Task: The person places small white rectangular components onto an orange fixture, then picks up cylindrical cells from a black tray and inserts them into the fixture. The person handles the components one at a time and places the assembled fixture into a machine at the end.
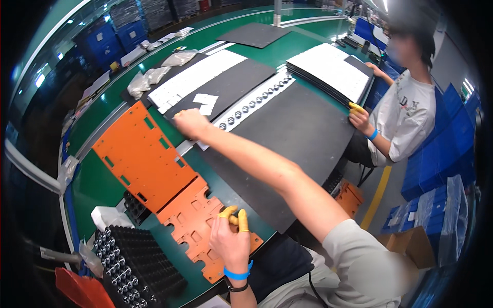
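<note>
My left hand [232, 241], with yellow finger cots and a blue wristband, is raised over the lower orange plate [192, 220]. Its fingers are curled in; anything small between them cannot be made out. My right arm reaches across to the far left, where my right hand [192, 124] is closed beside the dark board [239, 84] and the near end of a white strip with a row of round black marks [251, 104]. What its fingers grip, if anything, is hidden. Small white labels [206, 100] lie on that dark board, just beyond this hand. A larger orange plate [141, 154] lies left of it.
Black trays of shiny metal parts [115, 262] stand at lower left. A wide dark mat [292, 143] covers the bench's middle. Plastic bags [149, 79] lie at the far side. On the right, a co-worker [405, 102] has both hands by stacked white-topped boards [328, 69].
</note>
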Action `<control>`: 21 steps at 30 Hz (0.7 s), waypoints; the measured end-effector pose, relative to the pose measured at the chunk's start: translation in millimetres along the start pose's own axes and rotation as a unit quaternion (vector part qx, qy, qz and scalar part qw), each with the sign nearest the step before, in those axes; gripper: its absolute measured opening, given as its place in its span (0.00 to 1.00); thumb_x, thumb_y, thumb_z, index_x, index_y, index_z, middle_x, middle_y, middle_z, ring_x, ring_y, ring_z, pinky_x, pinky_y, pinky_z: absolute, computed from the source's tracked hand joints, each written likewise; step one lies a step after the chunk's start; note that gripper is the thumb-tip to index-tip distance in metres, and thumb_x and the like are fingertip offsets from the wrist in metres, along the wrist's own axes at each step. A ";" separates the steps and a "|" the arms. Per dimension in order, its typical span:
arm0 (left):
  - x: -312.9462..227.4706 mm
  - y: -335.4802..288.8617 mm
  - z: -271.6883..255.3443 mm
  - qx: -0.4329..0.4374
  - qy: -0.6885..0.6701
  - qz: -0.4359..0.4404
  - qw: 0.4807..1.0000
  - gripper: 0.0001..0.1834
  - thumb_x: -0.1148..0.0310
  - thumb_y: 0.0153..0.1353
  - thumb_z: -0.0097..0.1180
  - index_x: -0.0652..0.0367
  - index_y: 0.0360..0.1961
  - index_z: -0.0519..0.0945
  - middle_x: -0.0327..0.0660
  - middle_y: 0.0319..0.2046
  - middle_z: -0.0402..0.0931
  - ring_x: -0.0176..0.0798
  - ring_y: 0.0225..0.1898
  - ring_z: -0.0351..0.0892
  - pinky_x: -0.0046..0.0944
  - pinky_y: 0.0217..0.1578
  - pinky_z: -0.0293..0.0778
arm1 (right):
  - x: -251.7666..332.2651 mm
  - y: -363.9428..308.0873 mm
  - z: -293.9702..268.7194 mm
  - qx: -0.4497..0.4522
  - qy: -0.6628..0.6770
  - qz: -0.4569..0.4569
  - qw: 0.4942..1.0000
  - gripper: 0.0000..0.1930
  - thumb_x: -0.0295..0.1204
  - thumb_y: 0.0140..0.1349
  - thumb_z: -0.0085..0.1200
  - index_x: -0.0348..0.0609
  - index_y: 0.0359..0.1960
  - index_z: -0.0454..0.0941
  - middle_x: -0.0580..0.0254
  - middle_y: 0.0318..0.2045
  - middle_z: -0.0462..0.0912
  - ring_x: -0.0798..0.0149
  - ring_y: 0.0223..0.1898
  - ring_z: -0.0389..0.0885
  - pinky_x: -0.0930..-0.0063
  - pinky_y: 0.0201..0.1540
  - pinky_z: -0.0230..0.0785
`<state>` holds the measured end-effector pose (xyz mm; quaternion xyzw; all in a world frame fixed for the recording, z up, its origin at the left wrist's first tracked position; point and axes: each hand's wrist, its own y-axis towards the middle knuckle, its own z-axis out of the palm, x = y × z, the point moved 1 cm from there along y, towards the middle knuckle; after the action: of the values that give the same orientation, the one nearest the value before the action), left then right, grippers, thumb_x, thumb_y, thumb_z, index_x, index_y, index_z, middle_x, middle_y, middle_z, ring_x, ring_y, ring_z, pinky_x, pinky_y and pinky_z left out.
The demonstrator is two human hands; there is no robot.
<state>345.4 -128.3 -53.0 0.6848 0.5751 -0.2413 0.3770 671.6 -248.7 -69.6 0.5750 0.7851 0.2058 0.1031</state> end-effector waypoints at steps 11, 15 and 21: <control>-4.4 1.6 -5.1 -0.003 -0.011 0.015 1.000 0.09 0.68 0.56 0.67 0.57 0.37 0.84 0.44 0.27 0.78 0.48 0.30 0.77 0.44 0.32 0.71 | -70.5 -32.2 1.0 0.046 -0.106 0.054 0.992 0.08 0.28 0.56 0.56 0.37 0.32 0.83 0.50 0.35 0.85 0.51 0.41 0.86 0.61 0.41 0.80; -3.1 1.8 -9.0 -0.003 -0.011 0.000 1.000 0.10 0.66 0.56 0.67 0.57 0.38 0.84 0.43 0.27 0.78 0.47 0.30 0.77 0.44 0.31 0.71 | -64.2 -29.0 -10.9 0.089 -0.106 0.010 0.990 0.09 0.29 0.56 0.58 0.35 0.35 0.83 0.45 0.42 0.82 0.48 0.46 0.83 0.59 0.46 0.80; -1.9 2.0 -7.8 0.002 -0.017 0.002 1.000 0.11 0.64 0.56 0.68 0.56 0.38 0.85 0.42 0.26 0.78 0.45 0.28 0.77 0.42 0.30 0.71 | -85.2 -19.0 -5.4 0.084 -0.113 -0.036 0.989 0.06 0.27 0.55 0.58 0.39 0.31 0.83 0.46 0.36 0.85 0.50 0.43 0.85 0.60 0.46 0.79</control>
<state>346.2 -123.3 -46.3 0.6825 0.5670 -0.2533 0.3853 680.1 -335.2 -79.5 0.5724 0.8031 0.0690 0.1500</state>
